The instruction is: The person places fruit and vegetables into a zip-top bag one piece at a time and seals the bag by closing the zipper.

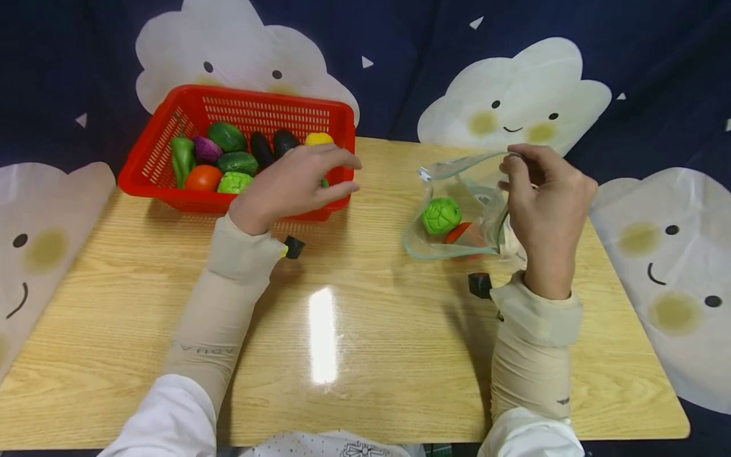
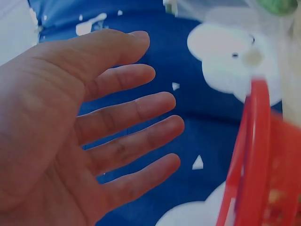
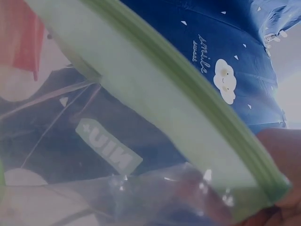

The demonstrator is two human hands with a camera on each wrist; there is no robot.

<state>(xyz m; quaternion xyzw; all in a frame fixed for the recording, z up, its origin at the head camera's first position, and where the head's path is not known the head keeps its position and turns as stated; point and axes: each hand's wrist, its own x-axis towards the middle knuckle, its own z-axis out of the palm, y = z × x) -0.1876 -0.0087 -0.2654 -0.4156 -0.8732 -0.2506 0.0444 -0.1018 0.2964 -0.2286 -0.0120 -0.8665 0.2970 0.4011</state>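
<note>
My left hand hovers over the right front of the red basket, fingers extended and holding nothing. In the left wrist view its palm and spread fingers show beside the basket's rim. At the right, my right hand pinches the upper edge of a clear zip bag between thumb and fingers. The bag's mouth gapes open. Inside it lie a green toy cabbage and a red-orange piece, partly hidden. The right wrist view shows the bag's green zip strip up close.
In the basket lie a green pepper, a tomato, a purple onion-like piece, a cucumber, another cabbage, dark eggplant-like pieces and a yellow piece. A cloud-print cloth hangs behind the wooden table.
</note>
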